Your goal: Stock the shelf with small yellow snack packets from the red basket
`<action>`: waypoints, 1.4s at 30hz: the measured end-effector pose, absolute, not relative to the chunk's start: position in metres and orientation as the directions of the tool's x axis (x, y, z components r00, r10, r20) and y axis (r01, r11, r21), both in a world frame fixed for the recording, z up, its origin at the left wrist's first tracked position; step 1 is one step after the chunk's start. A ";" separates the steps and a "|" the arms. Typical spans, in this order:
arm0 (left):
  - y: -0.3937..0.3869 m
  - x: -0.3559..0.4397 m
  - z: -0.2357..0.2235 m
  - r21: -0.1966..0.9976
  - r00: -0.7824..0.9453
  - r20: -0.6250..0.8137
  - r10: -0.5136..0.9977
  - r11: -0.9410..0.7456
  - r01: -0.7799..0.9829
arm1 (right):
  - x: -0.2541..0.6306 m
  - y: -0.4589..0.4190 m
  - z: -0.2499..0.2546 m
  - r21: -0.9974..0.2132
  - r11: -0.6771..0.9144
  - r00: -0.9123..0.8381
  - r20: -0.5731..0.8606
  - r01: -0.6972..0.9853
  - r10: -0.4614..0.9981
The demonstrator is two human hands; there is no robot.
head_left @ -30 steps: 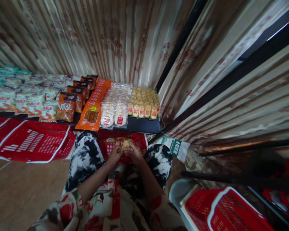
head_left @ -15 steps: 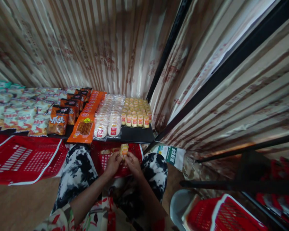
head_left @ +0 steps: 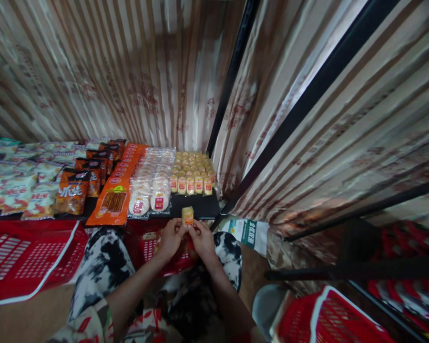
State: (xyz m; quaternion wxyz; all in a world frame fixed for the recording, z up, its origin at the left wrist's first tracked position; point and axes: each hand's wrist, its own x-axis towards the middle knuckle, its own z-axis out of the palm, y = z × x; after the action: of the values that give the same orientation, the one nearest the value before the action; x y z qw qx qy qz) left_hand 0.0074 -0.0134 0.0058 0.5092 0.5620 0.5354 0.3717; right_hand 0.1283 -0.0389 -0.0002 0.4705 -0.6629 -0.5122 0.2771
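Note:
A small yellow wrapped snack cake [head_left: 188,215] with a red and white label is pinched upright between my two hands. My left hand [head_left: 170,239] grips its lower left side, and my right hand [head_left: 201,238] its lower right side. Just beyond, rows of matching yellow snack cakes [head_left: 190,185] stand on a black shelf [head_left: 195,205]. Left of those lie stacked round white crackers in clear wrappers [head_left: 160,194]. Below my hands, between my knees, is a red basket [head_left: 137,233] with a few small packets partly hidden in it.
Orange snack packs [head_left: 110,202], brown bags [head_left: 71,191] and white bags [head_left: 39,197] line the shelf leftward. Another red basket [head_left: 28,252] is at left, one more [head_left: 329,317] at lower right. Black poles [head_left: 264,166] slant before the curtain [head_left: 128,76]. A green and white package [head_left: 248,233] lies right of my knee.
Both hands have lifted the snack cake slightly forward, closer to the shelf edge. The camera view has shifted, so the shelf now appears lower and further left.

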 end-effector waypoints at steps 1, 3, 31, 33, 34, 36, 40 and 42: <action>-0.010 0.010 0.006 0.959 0.123 -0.093 0.988 0.056 0.276 | 0.130 -0.037 0.002 -0.904 -0.033 0.334 0.123 0.425 0.934; -0.003 0.016 0.007 0.939 0.101 -0.031 0.994 -0.006 0.345 | 0.132 -0.034 0.005 -0.905 -0.044 0.364 0.126 0.423 0.923; 0.074 0.088 0.015 0.828 0.270 0.288 0.919 -0.380 0.412 | 0.166 0.036 0.058 -0.586 -0.232 0.475 0.302 0.776 0.826; 0.075 0.084 0.015 0.794 0.303 0.340 0.890 -0.444 0.416 | 0.165 0.041 0.063 -0.586 -0.226 0.483 0.329 0.778 0.811; 0.075 0.081 0.015 0.763 0.319 0.374 0.871 -0.485 0.428 | 0.166 0.043 0.067 -0.589 -0.221 0.489 0.345 0.777 0.801; 0.075 0.078 0.014 0.665 0.356 0.457 0.815 -0.579 0.473 | 0.169 0.050 0.074 -0.596 -0.206 0.499 0.382 0.776 0.777; 0.078 0.082 0.013 0.393 0.509 0.549 0.663 -0.742 0.543 | 0.182 0.066 0.089 -0.582 -0.215 0.526 0.441 0.785 0.727; 0.084 0.089 0.013 0.296 0.583 0.540 0.607 -0.785 0.544 | 0.188 0.072 0.095 -0.585 -0.254 0.564 0.440 0.771 0.699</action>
State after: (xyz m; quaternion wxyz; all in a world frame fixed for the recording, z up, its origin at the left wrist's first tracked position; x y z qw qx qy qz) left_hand 0.0886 0.0838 0.0129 0.0493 0.8883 0.3240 0.3217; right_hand 0.1880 0.0724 0.0946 0.3963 -0.7904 -0.4649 -0.0452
